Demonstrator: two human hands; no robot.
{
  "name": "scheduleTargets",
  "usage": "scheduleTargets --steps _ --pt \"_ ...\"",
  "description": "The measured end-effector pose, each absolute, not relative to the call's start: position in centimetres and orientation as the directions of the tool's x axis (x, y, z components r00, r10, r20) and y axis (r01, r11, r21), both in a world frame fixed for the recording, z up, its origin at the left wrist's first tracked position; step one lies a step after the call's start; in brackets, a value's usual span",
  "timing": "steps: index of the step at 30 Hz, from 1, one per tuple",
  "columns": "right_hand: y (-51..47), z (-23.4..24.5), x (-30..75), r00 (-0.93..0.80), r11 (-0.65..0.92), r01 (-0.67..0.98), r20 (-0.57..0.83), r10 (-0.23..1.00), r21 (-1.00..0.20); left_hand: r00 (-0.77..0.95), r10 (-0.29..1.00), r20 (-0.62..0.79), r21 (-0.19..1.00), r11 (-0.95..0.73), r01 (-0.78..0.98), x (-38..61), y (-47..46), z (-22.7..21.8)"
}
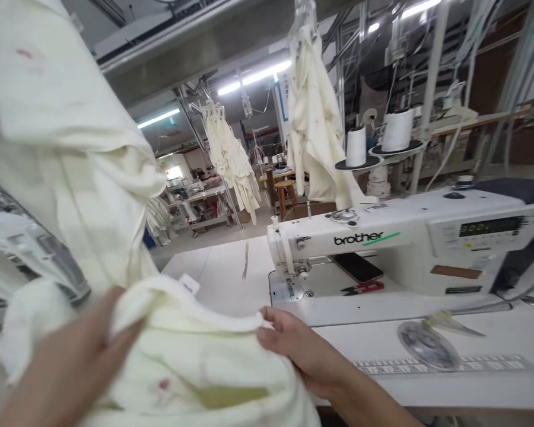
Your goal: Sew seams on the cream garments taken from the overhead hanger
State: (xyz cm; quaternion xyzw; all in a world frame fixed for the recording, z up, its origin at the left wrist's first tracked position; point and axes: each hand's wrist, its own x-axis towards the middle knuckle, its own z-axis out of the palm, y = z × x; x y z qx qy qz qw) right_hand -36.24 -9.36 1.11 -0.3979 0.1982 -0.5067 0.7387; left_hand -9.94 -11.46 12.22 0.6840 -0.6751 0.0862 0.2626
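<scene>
A cream garment point(213, 350) with a small red mark is stretched between my hands at the lower middle. My right hand point(293, 344) pinches its edge between thumb and fingers. At the lower left, my left hand point(84, 350) is blurred, its thumb and fingers closed around a fold of the same cloth. Behind the left hand hangs another cream garment point(89, 142), also with a faint red mark. Just beyond the right hand stands a white Brother sewing machine point(356, 237) on a white table point(222, 267).
Red thread snips point(364, 288) and a black phone point(359, 268) lie under the machine arm. A clear ruler point(493, 363) and a round clear case point(427, 344) rest at the right. Thread cones point(356, 147) stand behind. More cream garments point(315, 112) hang farther back.
</scene>
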Motion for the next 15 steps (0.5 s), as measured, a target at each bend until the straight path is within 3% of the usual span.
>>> scheduleTargets --steps 1,3,5,7,10,13,15 --pt "-9.5 0.3 -36.5 0.412 0.168 0.540 0.086 -0.907 -0.825 0.074 -0.916 0.394 0.171 -0.006 -0.985 -9.8 -12.0 10.0" --pt "-9.9 -0.9 -36.6 0.338 0.085 0.399 0.060 -0.939 -0.913 -0.055 -0.894 0.445 0.136 0.128 -0.982 -11.4 -12.9 5.7" --pt "-10.4 -1.5 -36.4 0.219 -0.031 0.222 0.081 -0.972 -0.975 -0.227 -0.818 0.528 0.254 0.407 -0.877 -14.9 -13.2 2.7" --pt "-10.7 -1.7 -36.5 0.126 -0.123 0.061 0.130 -0.983 -0.991 -0.382 -0.824 0.418 0.419 0.548 -0.724 -18.8 -13.3 1.2" --pt "-10.5 -1.6 -37.4 0.112 -0.186 -0.081 0.176 -0.978 -0.979 -0.544 -0.801 0.250 0.602 0.569 -0.560 -22.7 -13.6 1.1" --pt "-9.9 -2.3 -38.8 0.054 -0.151 -0.225 0.143 -0.988 -0.962 -0.571 -0.788 0.229 0.612 0.573 -0.546 -23.4 -14.3 1.4" --pt "-9.4 -2.9 -39.5 0.015 -0.101 -0.202 0.100 -0.995 -0.974 -0.528 -0.820 0.220 0.626 0.534 -0.568 -23.1 -14.5 1.3"
